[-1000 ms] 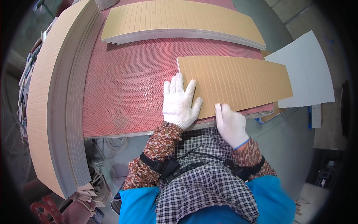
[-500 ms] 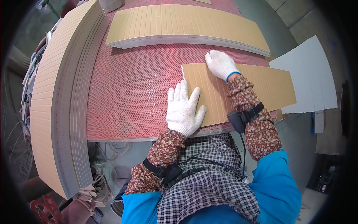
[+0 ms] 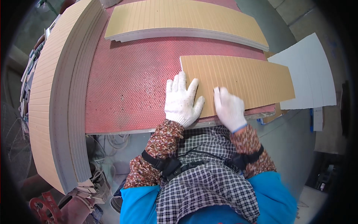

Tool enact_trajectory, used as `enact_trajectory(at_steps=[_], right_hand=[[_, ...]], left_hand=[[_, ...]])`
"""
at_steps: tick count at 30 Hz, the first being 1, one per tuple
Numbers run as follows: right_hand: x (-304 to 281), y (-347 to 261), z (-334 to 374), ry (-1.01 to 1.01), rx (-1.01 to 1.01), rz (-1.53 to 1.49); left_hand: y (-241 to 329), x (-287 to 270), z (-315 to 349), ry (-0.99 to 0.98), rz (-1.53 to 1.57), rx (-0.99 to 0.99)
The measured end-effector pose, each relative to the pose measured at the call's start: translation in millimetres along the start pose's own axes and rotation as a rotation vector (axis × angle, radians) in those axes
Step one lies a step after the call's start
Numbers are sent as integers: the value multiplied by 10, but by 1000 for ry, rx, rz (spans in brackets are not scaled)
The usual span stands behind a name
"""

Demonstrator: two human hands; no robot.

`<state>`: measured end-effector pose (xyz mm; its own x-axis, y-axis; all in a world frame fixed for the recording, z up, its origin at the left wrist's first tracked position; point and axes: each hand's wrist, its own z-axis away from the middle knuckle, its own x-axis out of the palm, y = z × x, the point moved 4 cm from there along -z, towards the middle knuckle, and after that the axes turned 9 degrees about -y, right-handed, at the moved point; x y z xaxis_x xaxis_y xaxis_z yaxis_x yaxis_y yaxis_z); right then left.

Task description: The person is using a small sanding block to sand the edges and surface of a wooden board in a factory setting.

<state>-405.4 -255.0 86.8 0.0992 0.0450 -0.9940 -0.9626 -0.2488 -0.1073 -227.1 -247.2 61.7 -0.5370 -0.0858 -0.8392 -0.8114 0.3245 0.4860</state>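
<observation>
A tan grooved panel (image 3: 253, 80) lies flat on the red mesh-topped table (image 3: 123, 86), in front of me and to the right. My left hand (image 3: 182, 100), in a white knit glove, rests flat with fingers stretched at the panel's left end, partly on the mesh. Over the panel's near part, my right hand (image 3: 230, 108), also gloved, is closed with its fingers pinched together. A small dark spot shows at its fingertips, but motion blur hides what it grips, if anything.
Similar tan panels (image 3: 186, 16) are stacked at the table's far side. A taller stack (image 3: 56, 97) runs along the left edge. Beyond the panel's right end is a white sheet (image 3: 309, 74). Cables (image 3: 119, 140) and a red metal part (image 3: 46, 209) sit below, left.
My right hand has moved from the panel's far edge toward me, down to its near part, staying closed. My left hand stays flat at the panel's left end. The view has shifted slightly.
</observation>
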Motion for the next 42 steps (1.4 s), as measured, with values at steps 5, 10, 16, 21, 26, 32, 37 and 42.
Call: enact_trajectory(at_steps=[5, 10, 16, 21, 26, 32, 37, 42], right_hand=[[148, -33, 837, 44, 6, 37], [122, -98, 995, 32, -20, 24], [44, -215, 828, 23, -17, -84], [26, -205, 739, 9, -30, 3], [-25, -182, 16, -25, -19, 29], [-55, -69, -1145, -143, 28, 24], [-21, -35, -1749, -142, -40, 16], [47, 21, -1826, -113, -49, -12]], left_hand=[[-14, 31, 3, 3, -11, -1], [-46, 65, 15, 56, 30, 7], [-42, 39, 10, 40, 60, -4], [-24, 21, -7, 43, 76, 9], [-28, 40, 32, 64, 46, 12], [-7, 32, 18, 43, 49, -5], [-29, 17, 29, 45, 60, -8], [-31, 24, 19, 31, 84, -5]])
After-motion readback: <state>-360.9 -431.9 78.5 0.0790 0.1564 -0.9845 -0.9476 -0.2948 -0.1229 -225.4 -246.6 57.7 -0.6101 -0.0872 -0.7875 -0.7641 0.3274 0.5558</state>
